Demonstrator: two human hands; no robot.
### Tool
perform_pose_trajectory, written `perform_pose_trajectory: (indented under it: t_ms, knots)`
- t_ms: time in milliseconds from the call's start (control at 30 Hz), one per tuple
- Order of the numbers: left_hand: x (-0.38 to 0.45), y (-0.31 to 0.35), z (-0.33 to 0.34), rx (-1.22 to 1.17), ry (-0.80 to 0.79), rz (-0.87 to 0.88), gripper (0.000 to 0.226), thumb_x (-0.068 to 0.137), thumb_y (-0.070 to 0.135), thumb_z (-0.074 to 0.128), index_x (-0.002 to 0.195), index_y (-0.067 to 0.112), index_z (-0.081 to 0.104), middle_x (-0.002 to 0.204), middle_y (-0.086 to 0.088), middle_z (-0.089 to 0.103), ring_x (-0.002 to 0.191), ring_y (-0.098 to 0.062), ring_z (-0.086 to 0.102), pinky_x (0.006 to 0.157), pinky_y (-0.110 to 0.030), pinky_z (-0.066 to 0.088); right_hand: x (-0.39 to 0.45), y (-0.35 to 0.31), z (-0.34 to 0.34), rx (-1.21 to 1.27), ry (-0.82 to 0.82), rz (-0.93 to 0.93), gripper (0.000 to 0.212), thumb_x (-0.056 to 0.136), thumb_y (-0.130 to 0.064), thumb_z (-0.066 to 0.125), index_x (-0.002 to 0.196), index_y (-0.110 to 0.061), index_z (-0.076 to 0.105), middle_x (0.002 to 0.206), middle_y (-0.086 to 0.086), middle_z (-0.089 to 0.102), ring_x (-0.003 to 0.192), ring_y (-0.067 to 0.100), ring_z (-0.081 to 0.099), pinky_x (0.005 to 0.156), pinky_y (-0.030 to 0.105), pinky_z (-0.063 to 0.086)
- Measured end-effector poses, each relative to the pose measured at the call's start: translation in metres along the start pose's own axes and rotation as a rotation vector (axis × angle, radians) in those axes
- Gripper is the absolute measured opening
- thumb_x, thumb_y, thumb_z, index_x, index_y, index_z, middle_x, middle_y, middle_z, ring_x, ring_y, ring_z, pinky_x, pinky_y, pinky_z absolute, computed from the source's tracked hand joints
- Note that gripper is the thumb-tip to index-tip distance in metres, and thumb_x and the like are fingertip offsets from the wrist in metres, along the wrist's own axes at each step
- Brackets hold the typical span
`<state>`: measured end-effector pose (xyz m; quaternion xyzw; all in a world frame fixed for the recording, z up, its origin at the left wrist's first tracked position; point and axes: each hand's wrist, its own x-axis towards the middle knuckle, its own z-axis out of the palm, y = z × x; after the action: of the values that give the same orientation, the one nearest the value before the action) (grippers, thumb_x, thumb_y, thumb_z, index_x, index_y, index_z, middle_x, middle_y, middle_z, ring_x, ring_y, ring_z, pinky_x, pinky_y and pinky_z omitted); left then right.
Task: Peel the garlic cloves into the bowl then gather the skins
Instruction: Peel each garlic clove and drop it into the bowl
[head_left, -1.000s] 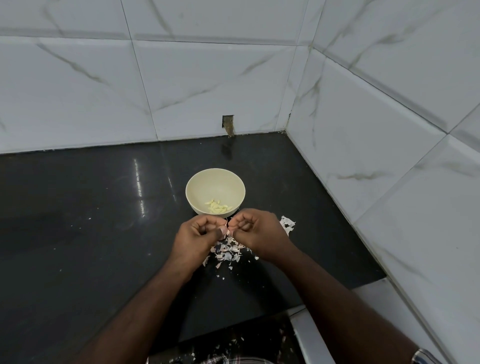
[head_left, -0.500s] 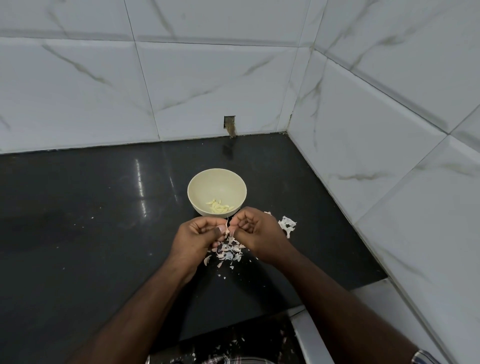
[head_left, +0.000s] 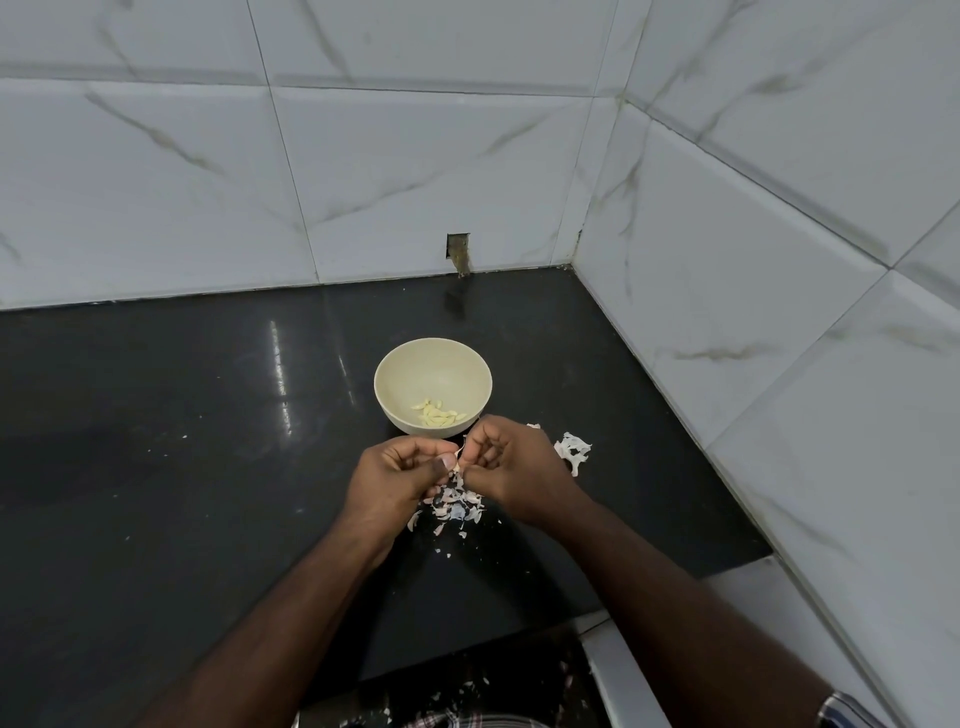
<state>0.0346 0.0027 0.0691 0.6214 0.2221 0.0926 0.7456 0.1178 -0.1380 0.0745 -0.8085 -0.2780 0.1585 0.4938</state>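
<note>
a person's left hand (head_left: 400, 475) and right hand (head_left: 511, 467) meet just in front of a cream bowl (head_left: 395, 364) on a black countertop (head_left: 156, 441), both with fingers curled and pinching a small garlic clove (head_left: 457, 464) between the thumb tips, a thin wisp of skin sticking up from it. the clove is mostly hidden by the fingers, so how much skin is left on it cannot be told. several peeled cloves (head_left: 439, 414) already lie in the bottom of the bowl. a loose pile of skins (head_left: 456, 506) sits on the counter directly under the hands, a larger white clump of skin (head_left: 571, 449) lies just to the right of the right hand, and tiny flecks are scattered farther off across the dark surface and down by the counter's front edge. judging from this, peeling is under way and gathering has not begun. the risks from here look modest: the slick clove could slip from the pinch and drop among the skins rather than into the bowl; a knuckle could nudge the bowl, which stands very close to the right hand; and the light, papery skins could drift over the edge, leaving more to collect later.
</note>
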Motion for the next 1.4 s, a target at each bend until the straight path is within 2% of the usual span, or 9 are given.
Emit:
perform_pose_trajectory:
  t_ms: [133,300,400,467,800,967,1100,1300,1400]
  knots:
    - [0.0,-0.003,0.0,0.014,-0.005,-0.016,0.008,0.087,-0.004,0.069,0.094,-0.001,0.073,0.059,0.0,0.066,0.05,-0.002,0.055,0.05,-0.014,0.045,-0.001,0.001,0.004,-0.022,0.015,-0.006,0.014,0.071,-0.019,0.071,0.078,-0.023,0.06,0.065,-0.001,0.063,0.058,0.008,0.053,0.059,0.039,0.05]
    - [0.001,-0.004,0.0,-0.023,0.007,-0.026,0.008,0.088,-0.003,0.068,0.094,-0.002,0.073,0.062,-0.004,0.065,0.051,-0.006,0.053,0.051,-0.016,0.045,-0.001,0.001,0.0,0.017,0.021,0.009,0.015,0.075,-0.006,0.074,0.08,-0.018,0.065,0.072,-0.001,0.069,0.062,0.01,0.062,0.065,0.034,0.054]
    - [0.002,-0.006,-0.001,-0.006,0.002,-0.02,0.009,0.087,-0.002,0.069,0.095,-0.003,0.073,0.063,-0.006,0.066,0.051,-0.006,0.055,0.051,-0.016,0.045,-0.001,-0.001,-0.002,0.035,-0.001,0.018,0.02,0.074,0.0,0.073,0.08,-0.017,0.065,0.072,-0.006,0.067,0.063,0.004,0.059,0.064,0.023,0.051]
    - [0.002,-0.006,0.0,0.033,0.001,-0.004,0.009,0.087,-0.001,0.07,0.095,-0.001,0.074,0.065,-0.005,0.067,0.052,-0.006,0.056,0.053,-0.017,0.046,-0.001,-0.002,-0.003,0.029,-0.005,0.013,0.021,0.074,0.0,0.073,0.079,-0.018,0.064,0.071,-0.006,0.065,0.061,0.002,0.056,0.063,0.019,0.049]
    - [0.001,-0.01,0.0,0.143,0.043,0.084,0.007,0.086,0.002,0.073,0.091,0.007,0.076,0.073,-0.012,0.072,0.058,-0.009,0.063,0.058,-0.02,0.05,-0.002,0.0,0.0,-0.038,0.004,-0.043,0.016,0.077,-0.006,0.075,0.08,-0.017,0.064,0.065,-0.013,0.06,0.058,-0.001,0.054,0.06,0.019,0.047]
    - [0.001,-0.012,0.001,0.161,0.061,0.09,0.007,0.086,0.004,0.074,0.088,0.01,0.077,0.075,-0.019,0.071,0.06,-0.013,0.06,0.059,-0.024,0.05,-0.003,0.004,0.006,-0.083,0.028,-0.023,0.018,0.076,-0.01,0.073,0.075,-0.022,0.059,0.059,-0.009,0.058,0.053,0.003,0.049,0.055,0.027,0.044]
    - [0.0,-0.013,0.003,0.11,0.049,0.059,0.007,0.086,0.004,0.074,0.09,0.008,0.077,0.073,-0.017,0.072,0.062,-0.015,0.061,0.06,-0.027,0.051,-0.005,0.005,0.012,-0.094,0.067,-0.042,0.016,0.075,-0.023,0.069,0.071,-0.029,0.054,0.056,-0.009,0.055,0.051,0.004,0.044,0.052,0.032,0.041]
    - [-0.001,-0.009,0.001,-0.025,-0.027,-0.03,0.008,0.088,-0.003,0.069,0.094,-0.003,0.074,0.064,-0.008,0.065,0.054,-0.007,0.054,0.052,-0.017,0.046,-0.008,0.001,0.006,-0.053,0.047,-0.034,0.017,0.077,-0.008,0.069,0.076,-0.019,0.056,0.061,-0.004,0.057,0.054,0.004,0.047,0.054,0.029,0.042]
    - [-0.002,-0.008,-0.001,-0.063,-0.056,-0.1,0.01,0.088,-0.002,0.068,0.097,-0.003,0.073,0.064,-0.008,0.064,0.053,-0.006,0.055,0.051,-0.015,0.046,-0.005,0.002,0.001,-0.039,0.084,0.002,0.02,0.076,-0.004,0.067,0.079,-0.023,0.06,0.066,-0.009,0.058,0.058,0.002,0.048,0.058,0.022,0.043]
